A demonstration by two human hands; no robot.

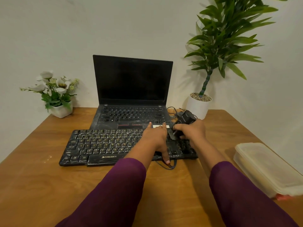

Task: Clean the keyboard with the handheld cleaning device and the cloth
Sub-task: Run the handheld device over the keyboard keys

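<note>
A dusty black keyboard (pixel 101 145) lies on the wooden table (pixel 41 181) in front of an open laptop (pixel 132 99). My left hand (pixel 156 138) rests flat on the keyboard's right half, fingers straight and spread, thumb hanging over the front edge. My right hand (pixel 191 131) grips the black handheld cleaning device (pixel 184 122), whose brush nozzle points down at the keys on the keyboard's right end. A cable runs from the device toward the back. No cloth is in view.
A small white pot of white flowers (pixel 55 95) stands at the back left. A tall green plant in a white pot (pixel 199 106) stands at the back right. A clear plastic box (pixel 268 167) sits near the table's right edge.
</note>
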